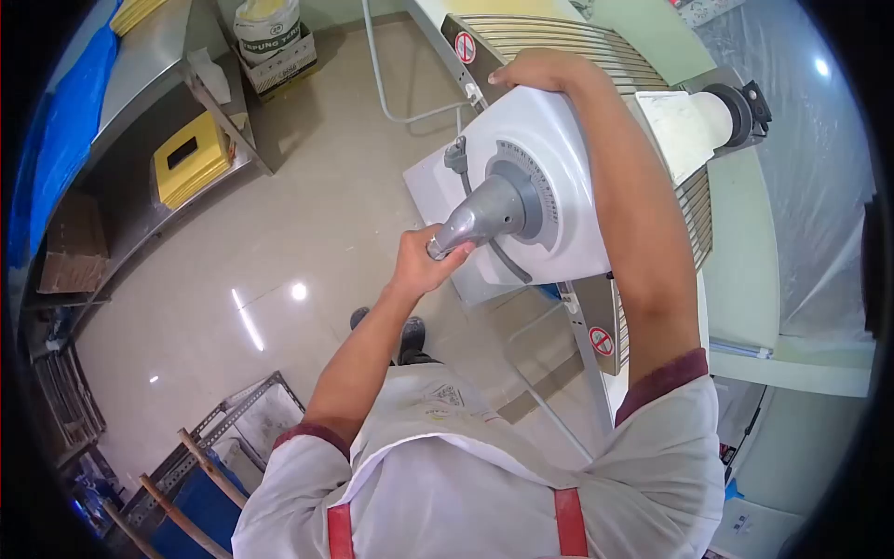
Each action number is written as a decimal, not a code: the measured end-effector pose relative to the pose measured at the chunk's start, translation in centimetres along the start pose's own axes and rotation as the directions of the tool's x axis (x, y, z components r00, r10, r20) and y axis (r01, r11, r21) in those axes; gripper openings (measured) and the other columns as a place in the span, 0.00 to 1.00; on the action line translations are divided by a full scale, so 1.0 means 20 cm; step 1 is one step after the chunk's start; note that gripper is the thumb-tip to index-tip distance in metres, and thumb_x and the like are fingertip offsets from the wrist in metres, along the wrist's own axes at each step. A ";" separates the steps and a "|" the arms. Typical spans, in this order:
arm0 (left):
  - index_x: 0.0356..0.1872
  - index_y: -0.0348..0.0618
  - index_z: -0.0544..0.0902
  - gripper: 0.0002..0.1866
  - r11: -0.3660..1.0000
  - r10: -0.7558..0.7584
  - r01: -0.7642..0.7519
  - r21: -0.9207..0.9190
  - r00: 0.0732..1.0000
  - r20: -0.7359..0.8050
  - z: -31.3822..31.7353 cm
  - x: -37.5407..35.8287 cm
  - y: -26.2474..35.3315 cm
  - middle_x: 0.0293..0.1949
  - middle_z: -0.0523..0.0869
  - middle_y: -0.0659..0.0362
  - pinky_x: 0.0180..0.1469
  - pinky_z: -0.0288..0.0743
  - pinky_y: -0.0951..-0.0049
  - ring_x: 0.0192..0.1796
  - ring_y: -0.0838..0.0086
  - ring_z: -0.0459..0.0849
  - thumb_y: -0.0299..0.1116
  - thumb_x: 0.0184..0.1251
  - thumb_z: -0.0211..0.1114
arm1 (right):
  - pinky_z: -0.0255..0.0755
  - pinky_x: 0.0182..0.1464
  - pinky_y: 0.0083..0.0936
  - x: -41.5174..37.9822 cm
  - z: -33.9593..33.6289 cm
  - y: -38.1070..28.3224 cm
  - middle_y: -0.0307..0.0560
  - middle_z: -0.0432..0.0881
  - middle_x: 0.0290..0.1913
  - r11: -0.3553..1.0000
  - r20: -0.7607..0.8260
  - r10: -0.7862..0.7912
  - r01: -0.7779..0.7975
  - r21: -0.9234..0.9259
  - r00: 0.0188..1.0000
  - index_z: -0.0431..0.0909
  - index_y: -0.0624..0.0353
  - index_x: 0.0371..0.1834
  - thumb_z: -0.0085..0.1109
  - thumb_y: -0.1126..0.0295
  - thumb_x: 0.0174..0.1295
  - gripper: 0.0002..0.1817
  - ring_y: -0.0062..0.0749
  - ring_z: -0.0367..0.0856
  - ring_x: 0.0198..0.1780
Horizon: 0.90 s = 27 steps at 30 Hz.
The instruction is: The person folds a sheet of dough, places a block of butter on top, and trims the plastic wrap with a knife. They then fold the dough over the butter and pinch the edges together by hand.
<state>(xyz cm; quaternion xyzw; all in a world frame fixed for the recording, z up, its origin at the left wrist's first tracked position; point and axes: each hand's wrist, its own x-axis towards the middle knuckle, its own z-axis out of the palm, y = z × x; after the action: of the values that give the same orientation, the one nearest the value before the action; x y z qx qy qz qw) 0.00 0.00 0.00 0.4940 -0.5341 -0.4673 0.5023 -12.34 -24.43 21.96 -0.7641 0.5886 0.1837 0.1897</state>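
Observation:
My left hand (426, 264) is wrapped round the end of a grey metal lever (480, 219) on the front of a white dough sheeter (573, 177). The lever's base sits on a round dial (538, 191) with a printed number scale. Across the top of the white housing stretches my right arm. At its far edge lies my right hand (545, 70), fingers extended over the corner and partly hidden. A grey plug (456, 154) on a cable hangs beside the dial.
Guard grilles (549, 35) flank the housing, by a pale conveyor belt (745, 252). A white roller (703, 121) lies on the machine's far side. On the left, a steel shelf (209, 182) holds yellow sheets (191, 158). A flour sack (268, 28) stands behind; a metal rack (219, 410) is lower left.

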 end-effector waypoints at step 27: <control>0.60 0.37 0.74 0.29 0.917 -0.112 0.147 0.370 0.987 -0.114 -0.69 -0.33 -0.16 0.59 0.79 0.47 0.59 0.76 0.61 0.59 0.57 0.81 0.45 0.64 0.69 | 0.68 0.63 0.41 -0.15 0.11 0.03 0.63 0.80 0.56 0.977 -0.531 -0.176 0.215 0.010 0.829 0.80 0.63 0.53 0.57 0.51 0.66 0.25 0.55 0.77 0.59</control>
<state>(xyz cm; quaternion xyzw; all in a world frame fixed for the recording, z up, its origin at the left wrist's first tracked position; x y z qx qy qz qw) 13.94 6.31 -2.92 0.6363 -0.5566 -0.3654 0.3897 -13.79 -20.95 21.53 -0.8341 0.5427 -0.0739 0.0652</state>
